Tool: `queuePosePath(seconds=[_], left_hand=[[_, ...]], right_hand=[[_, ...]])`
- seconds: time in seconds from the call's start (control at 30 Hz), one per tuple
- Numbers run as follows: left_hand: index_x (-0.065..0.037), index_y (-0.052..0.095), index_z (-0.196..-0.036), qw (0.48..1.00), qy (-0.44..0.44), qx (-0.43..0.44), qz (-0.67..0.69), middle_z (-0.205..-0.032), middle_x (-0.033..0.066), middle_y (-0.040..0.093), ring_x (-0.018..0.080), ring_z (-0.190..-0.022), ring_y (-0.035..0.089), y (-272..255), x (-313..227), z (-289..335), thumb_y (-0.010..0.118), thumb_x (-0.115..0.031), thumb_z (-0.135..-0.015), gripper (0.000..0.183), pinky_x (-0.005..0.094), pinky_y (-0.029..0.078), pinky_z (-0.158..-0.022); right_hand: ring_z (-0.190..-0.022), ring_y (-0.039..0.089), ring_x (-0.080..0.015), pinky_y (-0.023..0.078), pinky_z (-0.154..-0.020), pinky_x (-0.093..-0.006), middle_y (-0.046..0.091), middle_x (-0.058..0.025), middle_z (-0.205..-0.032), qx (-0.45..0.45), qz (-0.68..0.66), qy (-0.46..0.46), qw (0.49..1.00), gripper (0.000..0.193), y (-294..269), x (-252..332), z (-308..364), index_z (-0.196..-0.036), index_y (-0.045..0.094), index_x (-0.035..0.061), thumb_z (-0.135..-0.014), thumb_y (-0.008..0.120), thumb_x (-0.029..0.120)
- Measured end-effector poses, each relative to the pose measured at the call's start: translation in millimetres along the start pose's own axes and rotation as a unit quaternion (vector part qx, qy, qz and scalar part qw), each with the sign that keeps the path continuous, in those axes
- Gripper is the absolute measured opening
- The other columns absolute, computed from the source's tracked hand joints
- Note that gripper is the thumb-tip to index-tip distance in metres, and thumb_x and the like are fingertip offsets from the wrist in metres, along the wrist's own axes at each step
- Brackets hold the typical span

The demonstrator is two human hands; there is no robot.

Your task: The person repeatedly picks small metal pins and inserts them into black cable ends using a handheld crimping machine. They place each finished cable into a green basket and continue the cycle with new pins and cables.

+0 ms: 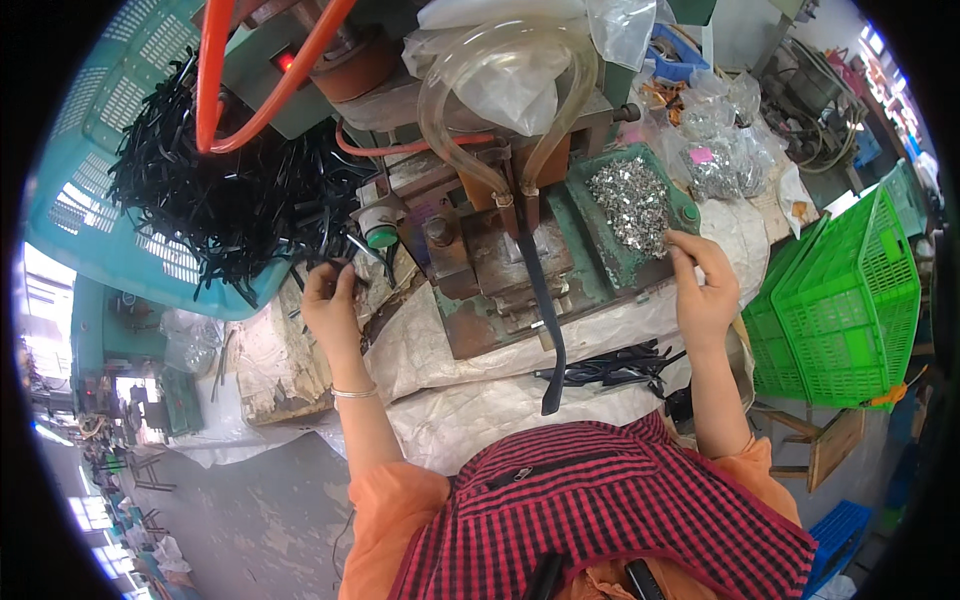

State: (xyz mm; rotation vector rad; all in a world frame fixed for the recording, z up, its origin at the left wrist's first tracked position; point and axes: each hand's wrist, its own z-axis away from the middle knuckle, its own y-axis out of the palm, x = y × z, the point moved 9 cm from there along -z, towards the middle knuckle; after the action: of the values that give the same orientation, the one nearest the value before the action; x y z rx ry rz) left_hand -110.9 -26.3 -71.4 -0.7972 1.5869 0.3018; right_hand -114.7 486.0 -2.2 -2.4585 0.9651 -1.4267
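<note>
My left hand [332, 303] is closed in a pinch on a black eyeglass temple at the edge of a large heap of black temples [215, 190]. At the right, my right hand [706, 290] has thumb and fingertips together by a pile of small silvery metal parts [632, 205] on a green tray [612, 272]. Whatever its fingertips hold is too small to make out. Between the hands, one black temple [548, 325] sits in the press fixture [490, 255], its curved end sticking out toward me. Two copper-coloured prongs [520, 212] with clear hoses meet its far end.
A teal basket [95, 180] holds the heap of temples. Several more temples [615, 368] lie on the white sheet [430, 405] before the machine. A green-capped button [382, 236] stands left of the fixture. Bagged parts [720, 150] and green crates [840, 300] are at right.
</note>
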Motion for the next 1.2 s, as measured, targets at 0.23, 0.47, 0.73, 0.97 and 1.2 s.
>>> queuePosePath(seconds=[0.23,0.47,0.73,0.97,1.2], left_hand=[[0.001,0.066,-0.094,0.992,0.129,0.008,0.009,-0.08,0.0043,0.069,0.0084,-0.07,0.064,36.7,-53.9,21.3,0.068,-0.013,-0.101,0.015,0.0222,0.049,-0.061],[0.004,0.067,-0.103,0.983,0.152,-0.05,0.095,-0.093,0.0092,0.072,0.012,-0.079,0.067,33.7,-70.5,69.0,0.07,-0.007,-0.099,0.013,0.0247,0.055,-0.07],[-0.001,0.062,-0.105,0.869,0.482,0.002,0.109,-0.1,0.0223,0.074,0.0229,-0.071,0.067,21.3,-223.3,141.7,0.073,0.0,-0.091,0.017,0.0292,0.055,-0.062],[-0.008,0.073,-0.098,0.781,0.601,0.155,-0.069,-0.103,0.013,0.076,0.0175,-0.062,0.061,89.4,-238.5,178.9,0.085,-0.009,-0.078,0.023,0.0277,0.045,-0.051],[-0.009,0.073,-0.093,0.753,0.641,0.135,-0.057,-0.101,0.0101,0.076,0.0128,-0.054,0.057,111.8,-224.4,178.4,0.088,-0.011,-0.074,0.025,0.0253,0.042,-0.046]], right_hand=[[-0.1,0.068,-0.0153,0.051,-0.092,-0.029,0.071,-0.0093,-0.109,0.107,-0.243,-0.022,0.964,0.033,93.9,95.6,-33.8,-0.122,0.064,-0.0028,-0.09,0.07,-0.001],[-0.098,0.067,-0.0143,0.05,-0.092,-0.0277,0.07,-0.0091,-0.108,0.082,-0.365,0.083,0.924,0.037,113.7,82.0,-18.2,-0.125,0.061,-0.0039,-0.089,0.069,-0.003],[-0.098,0.065,-0.0102,0.049,-0.093,-0.0266,0.072,-0.0074,-0.097,0.128,-0.432,0.158,0.879,0.045,118.7,103.2,-20.3,-0.132,0.055,-0.0042,-0.089,0.067,-0.004],[-0.12,0.065,-0.0313,0.049,-0.104,-0.0402,0.067,-0.0179,-0.126,0.169,-0.183,-0.017,0.968,0.038,78.9,89.3,-32.4,-0.125,0.066,0.0024,-0.088,0.068,0.004],[-0.128,0.056,-0.0419,0.046,-0.107,-0.0485,0.066,-0.021,-0.126,0.04,0.203,-0.087,0.974,0.018,52.4,-24.3,-27.1,-0.094,0.077,0.008,-0.077,0.079,0.01]])
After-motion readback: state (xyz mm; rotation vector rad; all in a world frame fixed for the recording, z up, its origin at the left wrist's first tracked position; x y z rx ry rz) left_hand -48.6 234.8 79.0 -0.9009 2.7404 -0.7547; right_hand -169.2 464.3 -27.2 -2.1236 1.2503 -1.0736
